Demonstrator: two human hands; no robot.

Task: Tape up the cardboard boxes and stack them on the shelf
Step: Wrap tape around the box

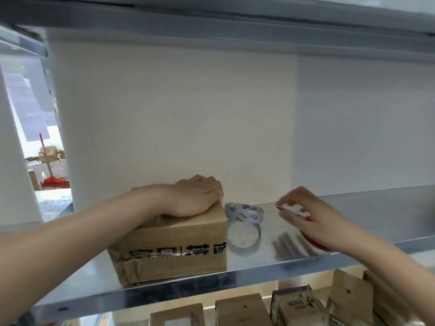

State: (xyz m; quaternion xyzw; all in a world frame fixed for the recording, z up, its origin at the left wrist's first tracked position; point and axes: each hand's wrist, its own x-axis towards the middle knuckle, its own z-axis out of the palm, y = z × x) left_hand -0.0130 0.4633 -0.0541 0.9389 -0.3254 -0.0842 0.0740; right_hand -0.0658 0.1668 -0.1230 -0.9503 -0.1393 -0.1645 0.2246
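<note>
Cardboard box (174, 250): positioned on the metal shelf (364, 215), close to the front edge, left of centre. The left hand (195, 198) rests palm-down on the top panel, with its fingers (217, 190) bent over the far right edge, gripping the box. The tape roll (243, 211) sits just beside the right face of the box.

The right hand (313, 215) hovers low over the shelf, above a red object (315, 243). Its fingers are bent and drawn together. Motion blur prevents confirmation that they hold anything; the red object is possibly a cutter or dispenser.

Hazards:
- The box sits near the shelf lip. A pull toward the person by the left hand may tip it onto the cartons (240, 311) on the level below.
- The tape roll may be knocked and roll off if the box is shifted right.
- A blurred, fast right hand near a possible blade risks a cut.

Appearance: brown corrugated board, with a band of printed tape across the front face. The lower left corner is creased. The top seam is covered by the forearm.
</note>
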